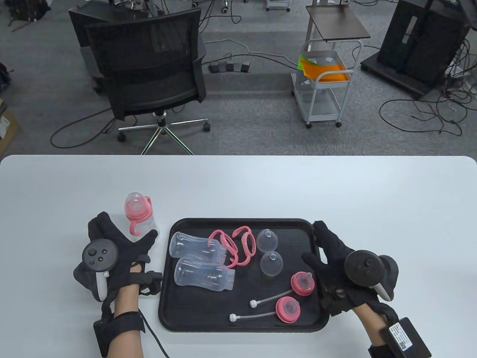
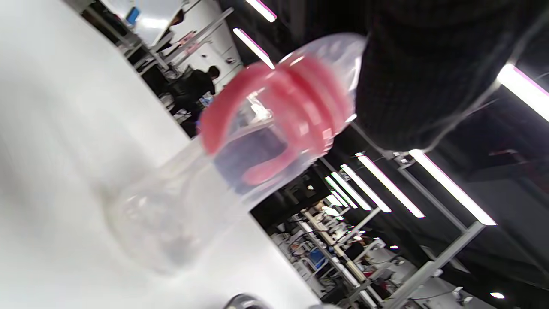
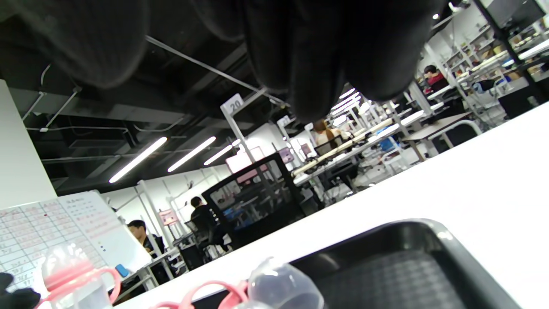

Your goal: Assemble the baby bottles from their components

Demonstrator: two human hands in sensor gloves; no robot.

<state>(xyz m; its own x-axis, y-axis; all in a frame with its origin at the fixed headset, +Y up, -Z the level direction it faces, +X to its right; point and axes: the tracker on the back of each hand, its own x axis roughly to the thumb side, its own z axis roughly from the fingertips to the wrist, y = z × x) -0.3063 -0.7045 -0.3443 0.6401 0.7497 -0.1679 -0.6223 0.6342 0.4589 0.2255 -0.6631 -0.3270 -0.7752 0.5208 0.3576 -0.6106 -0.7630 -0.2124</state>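
Note:
An assembled baby bottle with pink collar, handles and clear cap stands upright on the white table left of the black tray. It fills the left wrist view. My left hand is open with spread fingers just below and beside the bottle, not holding it. On the tray lie two clear bottle bodies, pink handle rings, two clear caps, and two pink nipple collars with straws. My right hand is open and empty over the tray's right edge.
The tray's far right corner shows in the right wrist view, with a clear cap and pink handles. An office chair and a cart stand beyond the table's far edge.

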